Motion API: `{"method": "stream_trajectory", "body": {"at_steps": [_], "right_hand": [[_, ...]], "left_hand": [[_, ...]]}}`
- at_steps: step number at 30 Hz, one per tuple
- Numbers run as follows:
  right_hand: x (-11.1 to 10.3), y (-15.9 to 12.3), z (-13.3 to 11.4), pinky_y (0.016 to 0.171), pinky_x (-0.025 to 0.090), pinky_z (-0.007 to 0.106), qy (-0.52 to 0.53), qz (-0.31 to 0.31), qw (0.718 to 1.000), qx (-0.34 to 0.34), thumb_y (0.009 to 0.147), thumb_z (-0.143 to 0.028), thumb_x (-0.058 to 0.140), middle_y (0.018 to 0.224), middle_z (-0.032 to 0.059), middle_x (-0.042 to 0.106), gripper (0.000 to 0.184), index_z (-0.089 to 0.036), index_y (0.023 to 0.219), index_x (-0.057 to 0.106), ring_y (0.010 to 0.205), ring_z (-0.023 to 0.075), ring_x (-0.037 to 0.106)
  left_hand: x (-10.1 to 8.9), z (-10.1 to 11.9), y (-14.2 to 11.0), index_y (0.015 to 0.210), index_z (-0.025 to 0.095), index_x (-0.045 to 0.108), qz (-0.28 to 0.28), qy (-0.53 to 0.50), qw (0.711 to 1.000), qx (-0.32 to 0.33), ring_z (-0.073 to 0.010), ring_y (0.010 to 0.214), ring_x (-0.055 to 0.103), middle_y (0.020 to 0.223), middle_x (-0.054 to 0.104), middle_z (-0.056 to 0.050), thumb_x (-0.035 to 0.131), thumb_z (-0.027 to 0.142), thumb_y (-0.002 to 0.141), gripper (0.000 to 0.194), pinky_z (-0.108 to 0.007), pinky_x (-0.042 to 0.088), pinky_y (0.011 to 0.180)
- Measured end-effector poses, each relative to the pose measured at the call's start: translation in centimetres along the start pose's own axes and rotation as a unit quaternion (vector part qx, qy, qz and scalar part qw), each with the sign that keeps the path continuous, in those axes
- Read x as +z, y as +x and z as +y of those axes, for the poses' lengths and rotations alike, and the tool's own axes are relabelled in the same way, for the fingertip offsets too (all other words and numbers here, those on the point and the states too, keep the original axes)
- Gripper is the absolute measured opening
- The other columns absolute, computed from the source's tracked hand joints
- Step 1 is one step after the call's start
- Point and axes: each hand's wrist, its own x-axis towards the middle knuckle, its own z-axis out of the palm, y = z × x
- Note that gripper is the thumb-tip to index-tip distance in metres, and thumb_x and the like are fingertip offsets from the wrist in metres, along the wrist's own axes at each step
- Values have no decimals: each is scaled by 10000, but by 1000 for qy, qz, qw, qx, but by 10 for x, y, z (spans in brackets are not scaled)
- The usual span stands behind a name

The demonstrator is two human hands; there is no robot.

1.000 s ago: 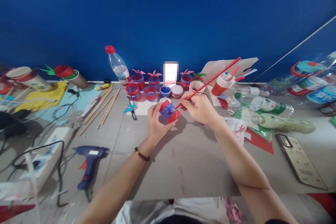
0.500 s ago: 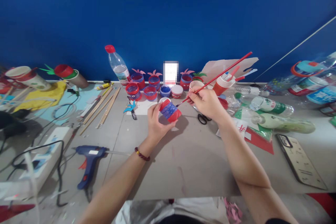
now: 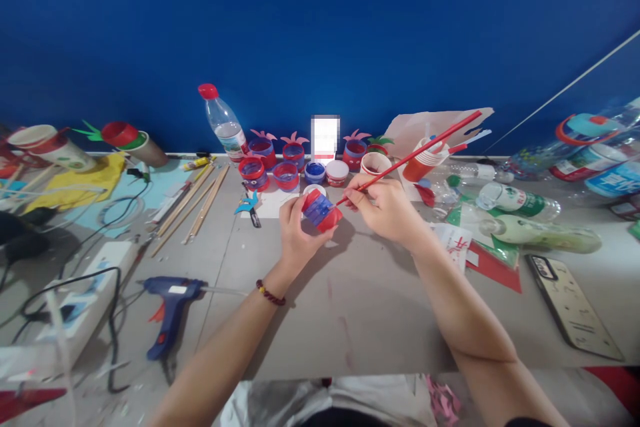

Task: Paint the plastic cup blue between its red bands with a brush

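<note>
Between the thumb and fingers of my left hand is a small tilted cup, red at both ends with a blue-purple band round its middle. My right hand pinches a long red paintbrush; its tip reaches the cup's right side, and I cannot tell whether the bristles touch. Just beyond the cup stand an open jar of blue paint and a white-lidded jar. A paper cup with dark residue inside is behind my right hand. Several red-and-purple painted cups are grouped to the left.
A blue glue gun and a power strip with cables lie at left, near wooden sticks. A bottle stands at the back. Plastic bottles and a phone occupy the right side.
My right hand has shifted slightly left and down, bringing the paintbrush further over the cup. The paper cup behind it shows more fully. My left hand and the cup have barely moved.
</note>
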Motion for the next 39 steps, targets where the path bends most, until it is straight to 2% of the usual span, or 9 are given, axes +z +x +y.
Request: {"method": "stream_trajectory", "body": {"at_steps": [9, 16, 23, 26, 31, 33, 39], "right_hand": [[10, 0, 1, 681, 456, 304, 15, -36, 999, 0, 931, -207, 472, 750, 32, 657, 212, -184, 748, 576, 663, 149, 581], [2, 4, 1, 645, 476, 300, 22, 0, 999, 27, 903, -218, 491, 701, 28, 653, 214, -196, 698, 549, 642, 161, 611], [-4, 5, 17, 674, 479, 311, -13, 42, 998, 41, 913, -234, 533, 739, 46, 688, 199, -188, 742, 624, 718, 186, 639], [1, 4, 16, 715, 463, 315, -37, 17, 999, 7, 925, -209, 517, 770, 46, 694, 210, -184, 744, 622, 734, 180, 621], [11, -2, 0, 722, 449, 294, -4, -47, 998, -37, 951, -207, 476, 794, 34, 673, 222, -185, 772, 605, 720, 157, 586], [13, -4, -4, 713, 443, 284, 11, -64, 997, -41, 955, -218, 477, 779, 24, 659, 220, -187, 779, 604, 707, 148, 572], [21, -1, -2, 702, 438, 286, 15, -59, 998, -17, 943, -229, 481, 759, 24, 658, 225, -188, 754, 595, 686, 148, 562]], "left_hand": [[-1, 1, 1, 1317, 208, 467, -16, 15, 1000, -7, -272, 1100, 559, 1164, 520, -105, 831, 453, 656, 794, -469, 495, 973], [-1, 1, 1, 1302, 194, 480, -4, 5, 1000, 1, -268, 1090, 560, 1160, 518, -110, 839, 446, 642, 792, -453, 505, 966], [-1, 1, 0, 1314, 190, 482, -10, 2, 1000, -11, -274, 1096, 553, 1164, 515, -113, 835, 457, 644, 803, -463, 495, 978], [0, 0, -1, 1318, 193, 480, -14, 5, 1000, -6, -276, 1105, 544, 1172, 511, -114, 842, 474, 638, 819, -463, 494, 980], [0, -1, -2, 1316, 204, 478, -20, 18, 1000, -1, -269, 1082, 538, 1158, 510, -105, 840, 488, 630, 826, -452, 500, 953], [0, -1, -2, 1323, 207, 470, -22, 19, 1000, 9, -267, 1076, 535, 1159, 509, -104, 828, 480, 643, 815, -451, 501, 947], [0, 0, -3, 1331, 220, 455, -30, 23, 999, 13, -268, 1089, 529, 1175, 503, -101, 815, 470, 656, 805, -453, 489, 953]]}}
